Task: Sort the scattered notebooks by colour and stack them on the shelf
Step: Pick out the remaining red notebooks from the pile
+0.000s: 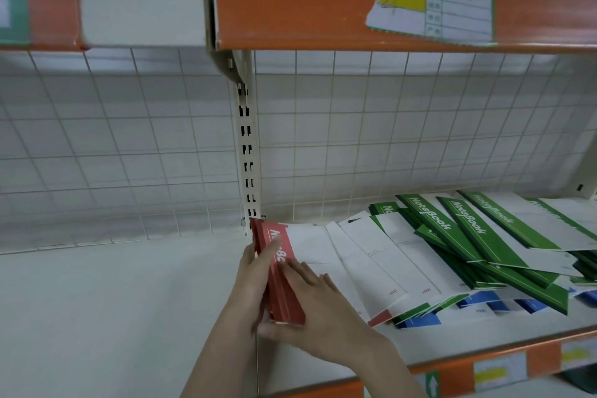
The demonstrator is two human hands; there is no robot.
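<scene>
Head view: at lower centre of the frame, a stack of red notebooks (280, 271) is held on the shelf (129, 300), clamped between the left hand (250, 278) and right hand (310, 304), fingers (305, 271) curled around it, apparently to square its edges. Red spines and white covers are seen. Green notebooks (468, 236) and blue notebooks (484, 304) are scattered at right.

You've got two hands in view, left hand (255, 271) and right hand (310, 304), both on one red stack (279, 271) of notebooks; edges are too fine to count copies. Green notebooks (465, 229): three clear "NoteBook" covers on top, more buried under them, total can't be told. Blue notebooks (420, 321): only corners poke out, at least three. Two shelf boards, lower shelf (113, 317) and upper shelf (290, 10).
</scene>
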